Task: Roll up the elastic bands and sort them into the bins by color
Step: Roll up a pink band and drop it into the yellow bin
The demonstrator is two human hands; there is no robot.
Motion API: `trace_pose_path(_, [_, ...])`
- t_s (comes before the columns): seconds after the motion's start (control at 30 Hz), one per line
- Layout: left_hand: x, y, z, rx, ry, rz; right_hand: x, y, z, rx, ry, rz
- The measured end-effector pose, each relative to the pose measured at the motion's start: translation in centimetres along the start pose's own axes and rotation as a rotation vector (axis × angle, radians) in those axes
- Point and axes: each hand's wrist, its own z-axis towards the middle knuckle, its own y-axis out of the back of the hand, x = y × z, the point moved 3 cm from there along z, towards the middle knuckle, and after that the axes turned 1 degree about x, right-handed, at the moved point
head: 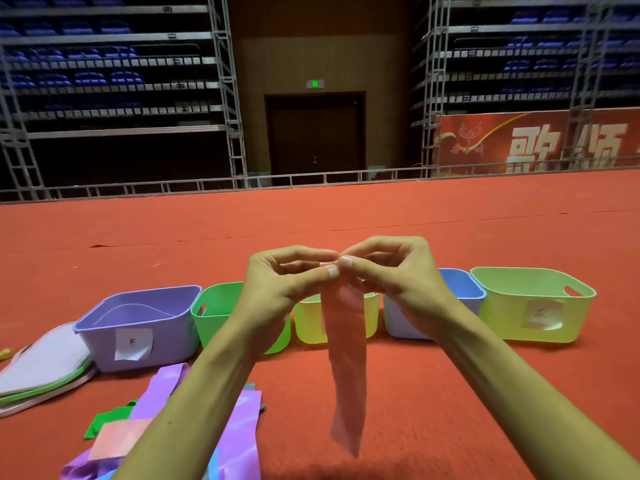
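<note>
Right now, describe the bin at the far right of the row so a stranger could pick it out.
On the red carpet a row of five small plastic bins runs left to right behind both hands. The last bin on the right is pale yellow-green and stands beside the blue bin. It is wider than its neighbours and has a white paper label on its front.

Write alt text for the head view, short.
Both hands, left hand and right hand, pinch the top end of a pink band that hangs down over red carpet. Five bins stand in a row behind; purple, green and pink bands lie at lower left.
</note>
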Motion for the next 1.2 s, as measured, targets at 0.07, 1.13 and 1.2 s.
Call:
trace_pose_path(0.07, [-0.1, 0.0, -0.1, 0.011, 0.021, -0.014, 0.0, 0.0, 0.0, -0.008, 0.014, 0.013])
trace_pose_path(1.13, [0.1, -0.3, -0.2, 0.06, 0.055, 0.077, -0.3, 0.2, -1.0, -0.019, -0.024, 0.109])
trace_pose_path(1.2, [0.1, -0.2, -0.1, 0.058, 0.041, 0.077, -0.3, 0.2, -1.0, -0.004, -0.039, 0.096])
